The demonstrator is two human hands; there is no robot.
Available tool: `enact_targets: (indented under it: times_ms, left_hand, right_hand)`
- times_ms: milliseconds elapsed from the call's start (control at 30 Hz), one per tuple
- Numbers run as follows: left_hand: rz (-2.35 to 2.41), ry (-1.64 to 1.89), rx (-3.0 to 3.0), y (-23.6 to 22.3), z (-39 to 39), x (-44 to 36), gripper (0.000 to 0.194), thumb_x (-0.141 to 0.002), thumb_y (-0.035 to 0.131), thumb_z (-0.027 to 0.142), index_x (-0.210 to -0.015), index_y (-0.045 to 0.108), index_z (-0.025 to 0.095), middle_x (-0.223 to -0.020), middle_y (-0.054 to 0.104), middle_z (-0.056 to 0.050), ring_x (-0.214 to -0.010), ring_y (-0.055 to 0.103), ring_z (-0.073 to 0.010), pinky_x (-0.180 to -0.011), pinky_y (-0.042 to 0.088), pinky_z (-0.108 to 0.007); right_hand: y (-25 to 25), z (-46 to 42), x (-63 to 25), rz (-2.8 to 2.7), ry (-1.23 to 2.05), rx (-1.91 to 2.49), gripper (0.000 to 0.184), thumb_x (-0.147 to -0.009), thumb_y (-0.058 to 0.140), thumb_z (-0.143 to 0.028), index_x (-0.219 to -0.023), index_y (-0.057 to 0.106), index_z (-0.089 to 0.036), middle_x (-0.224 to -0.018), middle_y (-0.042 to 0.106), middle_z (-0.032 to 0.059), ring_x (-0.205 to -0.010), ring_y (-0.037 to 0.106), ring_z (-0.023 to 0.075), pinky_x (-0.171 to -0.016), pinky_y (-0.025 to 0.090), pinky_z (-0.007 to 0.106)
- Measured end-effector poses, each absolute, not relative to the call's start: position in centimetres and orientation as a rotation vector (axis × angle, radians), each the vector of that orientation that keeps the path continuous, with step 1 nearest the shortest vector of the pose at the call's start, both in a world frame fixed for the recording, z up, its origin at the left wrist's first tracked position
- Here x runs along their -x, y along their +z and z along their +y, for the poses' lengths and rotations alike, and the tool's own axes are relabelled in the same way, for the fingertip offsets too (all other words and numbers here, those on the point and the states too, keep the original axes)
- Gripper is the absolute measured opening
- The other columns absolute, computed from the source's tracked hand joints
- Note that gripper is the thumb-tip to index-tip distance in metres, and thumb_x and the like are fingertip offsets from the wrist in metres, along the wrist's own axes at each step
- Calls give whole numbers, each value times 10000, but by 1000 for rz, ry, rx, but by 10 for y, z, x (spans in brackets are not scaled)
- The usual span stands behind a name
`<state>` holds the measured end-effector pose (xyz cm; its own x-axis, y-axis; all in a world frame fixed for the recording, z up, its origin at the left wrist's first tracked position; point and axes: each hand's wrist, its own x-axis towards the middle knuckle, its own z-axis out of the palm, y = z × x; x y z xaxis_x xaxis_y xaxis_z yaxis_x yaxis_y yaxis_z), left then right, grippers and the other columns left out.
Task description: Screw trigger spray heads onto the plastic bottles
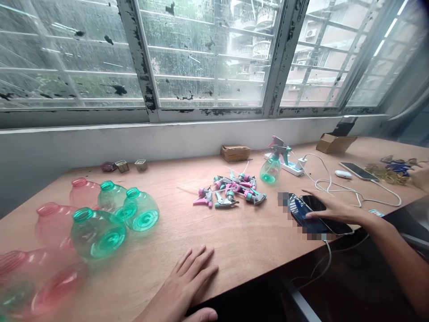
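Note:
My left hand (182, 279) lies flat on the wooden table near its front edge, fingers spread and holding nothing. My right hand (331, 208) is at the right, its thumb and fingers around a dark smartphone (315, 203). Under and beside it lies another phone (303, 214) with a lit screen; its edges are partly blurred out. A heap of pink, grey and teal spray trigger heads (234, 188) lies between and beyond my hands. Left of my left hand are several clear green bottles (97, 235) and pink bottles (53, 223), without tops, some tilted or lying.
An assembled green spray bottle (270, 170) stands near a white power strip (293, 167). White cables run to a third phone (358, 171). Small boxes (122, 166) and cardboard boxes (235, 153) line the wall. Another person's hand (420, 174) shows beside gold and blue items (395, 170).

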<state>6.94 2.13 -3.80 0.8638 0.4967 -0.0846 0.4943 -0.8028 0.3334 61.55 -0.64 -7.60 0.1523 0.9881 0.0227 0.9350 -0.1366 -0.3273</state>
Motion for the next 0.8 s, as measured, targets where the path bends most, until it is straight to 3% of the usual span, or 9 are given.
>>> enact_targets:
  times_ms: [100, 167, 233, 367, 500, 633, 800]
  left_hand:
    - [734, 83, -2700, -38, 20, -68, 563, -956, 530, 550, -1462, 469, 311, -1608, 324, -41, -1476, 317, -359, -1155, 373, -603]
    - [719, 142, -2700, -39, 20, -67, 557, -952, 551, 534, -1462, 465, 328, -1601, 349, -36, -1468, 340, -358, -1156, 376, -601]
    - [709, 180, -2684, -40, 19, -66, 568, -939, 573, 538, -1462, 461, 348, -1592, 370, -31, -1456, 363, -365, -1154, 378, -605]
    - [720, 168, -2663, -40, 18, -66, 579, -926, 569, 575, -1454, 473, 357, -1585, 382, -29, -1450, 369, -375, -1152, 377, -614]
    - [726, 179, -2662, -37, 19, -68, 577, -927, 603, 524, -1462, 456, 368, -1595, 368, -20, -1456, 358, -374, -1154, 377, -610]
    - [700, 192, -2673, -37, 19, -68, 551, -936, 602, 501, -1450, 475, 349, -1595, 381, -39, -1457, 366, -367, -1165, 365, -601]
    - [864, 354, -2595, -46, 13, -64, 519, -950, 616, 360, -1440, 448, 325, -1622, 354, -35, -1499, 300, -321, -1179, 392, -544]
  right_hand:
    - [-67, 7, -604, -1791, 165, 2165, 860, -841, 586, -632, -1482, 388, -93, -1500, 464, 286, -1342, 459, 483, -1099, 404, 586]
    - [-59, 15, -594, -1772, 85, 2120, 807, -891, 527, -607, -1475, 392, -66, -1503, 453, 291, -1349, 449, 480, -1115, 379, 592]
    - [-52, 21, -582, -1766, 33, 2051, 734, -931, 482, -588, -1471, 403, -96, -1514, 457, 255, -1362, 452, 438, -1125, 390, 559]
    - [-47, 33, -536, -1754, -81, 1883, 617, -955, 487, -556, -1415, 464, -146, -1443, 543, 229, -1323, 510, 414, -1104, 416, 594]
    - [-59, 47, -453, -1808, -168, 1650, 443, -1015, 450, -465, -1396, 449, -239, -1390, 597, 154, -1275, 575, 332, -1043, 506, 562]
    - [-70, 50, -377, -1967, -220, 1470, 318, -1005, 518, -352, -1317, 533, -296, -1456, 542, 104, -1348, 491, 336, -1080, 462, 586]
    - [-81, 30, -342, -2076, -249, 1476, 445, -986, 545, -331, -1402, 468, -195, -1544, 427, 195, -1411, 380, 409, -1105, 404, 645]
